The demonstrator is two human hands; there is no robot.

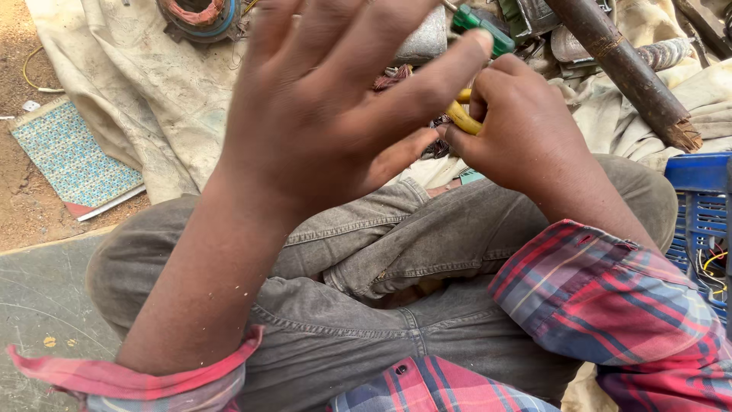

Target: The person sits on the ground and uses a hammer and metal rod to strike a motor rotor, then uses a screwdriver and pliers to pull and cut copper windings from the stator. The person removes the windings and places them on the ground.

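Note:
My left hand (328, 99) is raised close to the camera with its fingers spread wide and nothing in it. It hides much of what lies behind it. My right hand (518, 133) is closed around the yellow handles of a hand tool (463, 117), likely pliers, whose jaws are hidden. Just beyond the tool is a bundle of dark reddish wire (393, 76), partly covered by my left hand. I sit cross-legged in grey trousers (396, 252) and a red plaid shirt (610, 297).
A dirty cream cloth (145, 99) covers the ground ahead. On it lie a wound coil part (200, 17), a green-handled tool (482, 24) and a thick rusty bar (625, 69). A blue crate (701, 206) stands at right. A patterned book (72, 160) lies at left on dirt.

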